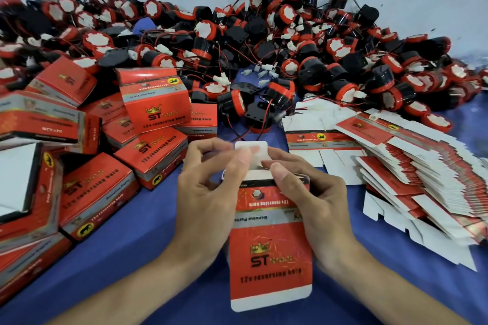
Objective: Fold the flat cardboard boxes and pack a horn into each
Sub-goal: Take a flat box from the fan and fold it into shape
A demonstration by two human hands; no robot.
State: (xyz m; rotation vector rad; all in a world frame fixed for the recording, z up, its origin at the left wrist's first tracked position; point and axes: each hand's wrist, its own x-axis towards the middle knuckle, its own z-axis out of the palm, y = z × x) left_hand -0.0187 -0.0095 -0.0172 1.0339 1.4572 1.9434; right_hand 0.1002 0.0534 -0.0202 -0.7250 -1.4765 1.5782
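My left hand (211,187) and right hand (306,192) pinch the box blank (269,245) at its white flap (250,152); uneven pressure there may tear or crease it.

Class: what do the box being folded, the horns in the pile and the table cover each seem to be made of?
Box: thin card, glossy red print, plain white flaps.
Horns: seemingly moulded plastic, black bodies with shiny red rims; thin insulated wires.
Table cover: blue, matte, probably cloth; uncertain.
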